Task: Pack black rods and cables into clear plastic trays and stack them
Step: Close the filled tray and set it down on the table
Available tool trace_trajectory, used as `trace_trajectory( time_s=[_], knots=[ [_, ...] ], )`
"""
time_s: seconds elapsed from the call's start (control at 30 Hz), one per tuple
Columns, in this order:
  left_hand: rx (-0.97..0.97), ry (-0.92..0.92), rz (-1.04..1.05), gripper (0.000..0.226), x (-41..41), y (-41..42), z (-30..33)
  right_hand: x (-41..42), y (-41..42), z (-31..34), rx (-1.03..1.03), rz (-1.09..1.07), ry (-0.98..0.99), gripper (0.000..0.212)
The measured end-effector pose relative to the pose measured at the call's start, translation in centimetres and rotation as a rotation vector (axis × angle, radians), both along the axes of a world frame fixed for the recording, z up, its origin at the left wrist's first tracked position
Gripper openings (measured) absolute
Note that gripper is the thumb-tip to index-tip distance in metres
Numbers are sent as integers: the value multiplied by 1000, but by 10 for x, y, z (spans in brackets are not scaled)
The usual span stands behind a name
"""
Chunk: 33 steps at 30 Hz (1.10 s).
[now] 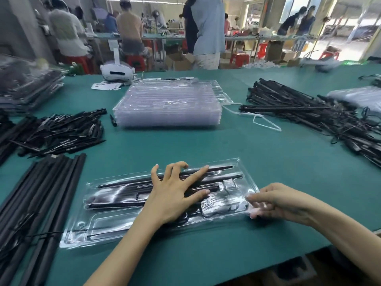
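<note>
Green table (pixel 237 153), long work surface, workers at benches beyond its far edge. Landmark for these notes: the clear tray (pixel 115 226) lying nearest the person, at the table's near edge.

Largest heaps first. Right and beyond the tray, well apart: a sprawling pile of rods with cables (pixel 305 112), tangled, most running left to right. Left of the tray, just beside its near-left corner: a bundle of thick black tubes (pixel 41 199), long axes running from the near edge away, leaning right. Beyond those, left of the tray: a heap of short black rods (pixel 61 133), fanned toward the right. Straight beyond the tray, mid-table: a stack of empty clear trays (pixel 169 104), squared up. A white headset (pixel 117 72) sits beyond that stack at its left corner.

The tray itself: long axis left to right, right end angled slightly away from the person. Black rods (pixel 127 182) lie in its moulded channels, parallel to that long axis, tips toward the right end.

Left hand (pixel 175 195): spread wide, fingers straight and splayed, lying flat over the tray's middle, directly on top of the rods; the rods run crosswise under the palm and fingers.

Right hand (pixel 276 203): at the tray's right end, fingers curled round the edge, fingertips showing through the plastic. It grips the tray there.
</note>
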<state>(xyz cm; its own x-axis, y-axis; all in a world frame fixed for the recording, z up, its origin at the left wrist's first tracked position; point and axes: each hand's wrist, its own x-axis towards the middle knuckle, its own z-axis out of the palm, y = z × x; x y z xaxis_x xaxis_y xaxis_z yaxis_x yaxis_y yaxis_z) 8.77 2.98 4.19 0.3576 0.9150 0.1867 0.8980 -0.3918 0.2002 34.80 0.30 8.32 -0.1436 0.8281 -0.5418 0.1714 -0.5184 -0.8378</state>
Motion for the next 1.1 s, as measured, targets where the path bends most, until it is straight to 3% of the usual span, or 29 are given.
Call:
trace_trajectory(
  time_s=[0.4, 0.6, 0.8, 1.1],
  knots=[
    [16, -23, -30, 48, -1, -7, 5, -2, -19, -10, 349, 87, -183, 22],
    [27, -37, -28, 47, -1, -9, 6, -5, -22, -14, 405, 61, -182, 35],
    [13, -37, -28, 49, -1, -7, 5, -4, -18, -22, 368, -63, -165, 32],
    [15, -25, -28, 57, -2, -7, 3, 2, -16, -13, 227, 27, -22, 28]
  ],
)
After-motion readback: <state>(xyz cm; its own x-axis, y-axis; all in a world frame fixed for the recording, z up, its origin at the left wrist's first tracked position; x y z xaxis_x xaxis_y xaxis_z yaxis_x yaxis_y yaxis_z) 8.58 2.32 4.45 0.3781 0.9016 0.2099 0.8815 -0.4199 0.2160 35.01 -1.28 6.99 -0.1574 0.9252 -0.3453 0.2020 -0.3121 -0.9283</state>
